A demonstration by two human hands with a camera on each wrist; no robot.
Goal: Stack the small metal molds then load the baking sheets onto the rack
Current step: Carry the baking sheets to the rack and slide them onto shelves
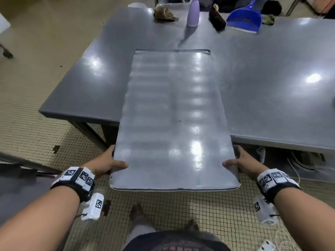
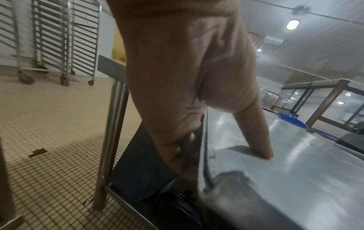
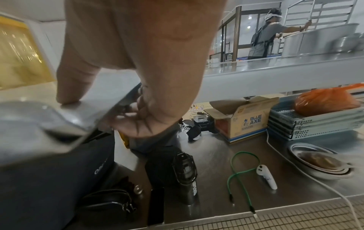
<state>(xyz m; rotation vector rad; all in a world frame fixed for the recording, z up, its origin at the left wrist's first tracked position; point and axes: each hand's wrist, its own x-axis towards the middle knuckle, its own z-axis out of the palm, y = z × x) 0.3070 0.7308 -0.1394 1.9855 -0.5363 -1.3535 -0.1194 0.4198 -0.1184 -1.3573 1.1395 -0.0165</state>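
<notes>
A large bare metal baking sheet point(image 1: 174, 120) is held lengthwise in front of me, its far end over the steel table point(image 1: 262, 73) and its near end out past the table's edge. My left hand point(image 1: 108, 163) grips its near left side, thumb on top and fingers underneath. My right hand point(image 1: 241, 163) grips the near right side the same way. The left wrist view shows my thumb point(image 2: 256, 137) pressing the baking sheet point(image 2: 295, 179). In the right wrist view the baking sheet point(image 3: 49, 121) is pinched by my thumb point(image 3: 72, 87). No small molds are visible.
At the table's far end stand a lilac bottle point(image 1: 193, 12), a blue dustpan point(image 1: 244, 19) and a brush point(image 1: 217, 17). Wheeled tray racks point(image 2: 59, 38) stand across the tiled floor to the left. The table's lower shelf point(image 3: 226, 155) holds bags, a box and crates. A person point(image 3: 263, 34) works far off.
</notes>
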